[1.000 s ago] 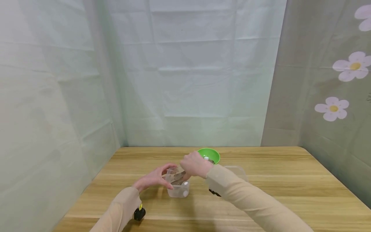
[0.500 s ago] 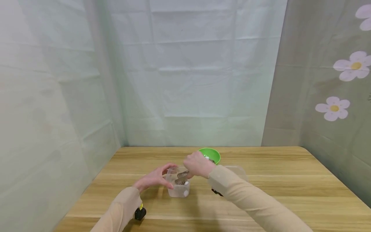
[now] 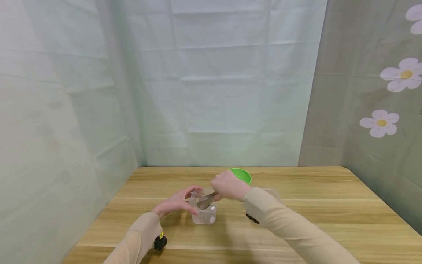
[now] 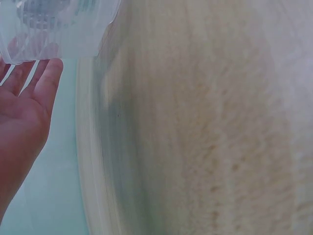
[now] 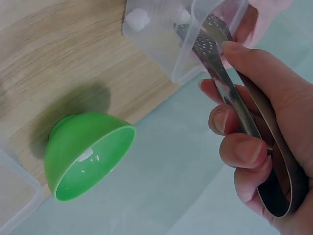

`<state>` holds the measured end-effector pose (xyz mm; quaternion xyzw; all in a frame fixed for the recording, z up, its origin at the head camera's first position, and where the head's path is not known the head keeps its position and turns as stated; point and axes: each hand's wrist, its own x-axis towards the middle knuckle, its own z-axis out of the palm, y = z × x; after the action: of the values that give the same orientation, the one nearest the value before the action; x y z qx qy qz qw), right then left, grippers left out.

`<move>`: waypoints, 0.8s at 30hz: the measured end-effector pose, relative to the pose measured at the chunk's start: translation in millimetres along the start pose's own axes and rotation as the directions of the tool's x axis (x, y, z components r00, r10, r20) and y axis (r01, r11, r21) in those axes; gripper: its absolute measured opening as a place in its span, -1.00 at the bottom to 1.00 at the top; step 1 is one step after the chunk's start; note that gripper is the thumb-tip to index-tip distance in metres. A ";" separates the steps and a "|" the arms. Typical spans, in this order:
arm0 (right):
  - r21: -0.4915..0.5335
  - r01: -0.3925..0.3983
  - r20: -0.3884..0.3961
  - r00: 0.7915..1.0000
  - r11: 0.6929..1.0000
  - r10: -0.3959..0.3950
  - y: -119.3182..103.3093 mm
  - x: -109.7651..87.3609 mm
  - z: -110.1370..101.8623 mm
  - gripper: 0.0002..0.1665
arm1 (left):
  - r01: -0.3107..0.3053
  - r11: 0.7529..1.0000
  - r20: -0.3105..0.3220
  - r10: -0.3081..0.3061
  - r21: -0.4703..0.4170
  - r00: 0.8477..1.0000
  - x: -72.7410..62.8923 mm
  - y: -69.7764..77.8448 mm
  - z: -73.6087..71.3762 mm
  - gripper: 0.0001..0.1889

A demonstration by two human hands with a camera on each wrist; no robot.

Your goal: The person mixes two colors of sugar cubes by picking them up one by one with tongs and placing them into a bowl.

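My left hand [image 3: 179,202] grips a clear plastic container [image 3: 204,218] from its left side, thumb at the front and fingers behind. In the left wrist view the fingers touch the container's wall. The right hand [image 5: 264,122] holds metal tongs [image 5: 227,88] with perforated tips, its thumb along one arm and its fingers curled round the other. Those tips reach into the container's mouth, slightly apart in the right wrist view, with nothing visible between them. Small white balls [image 5: 138,19] lie inside the container. Behind the right hand stands a green bowl [image 3: 243,175].
A white thing [image 5: 85,155] shows inside the bowl. To the right lies a clear plastic lid or tray [image 5: 17,196], partly hidden by the right sleeve in the head view. Wooden tabletop [image 3: 313,205] surrounds everything, with pale curtains [image 3: 221,91] behind and at the sides.
The right hand has shifted a little to the right, now covering more of the bowl. The tongs' two tips have come closer together in the head view. The left hand keeps its hold.
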<state>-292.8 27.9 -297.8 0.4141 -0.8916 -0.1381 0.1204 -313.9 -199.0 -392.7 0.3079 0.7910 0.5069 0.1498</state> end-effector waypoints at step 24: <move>0.253 0.035 -0.187 0.982 0.967 0.014 51.5 -59.4 -9.0 -0.67 | 0.007 0.999 -0.023 -0.006 0.046 1.000 2.3 -8.3 -2.1 -0.07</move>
<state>-288.9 104.3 -277.5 0.4420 -0.8845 0.0165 0.1487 -319.6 -201.5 -399.0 0.3030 0.8051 0.4916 0.1354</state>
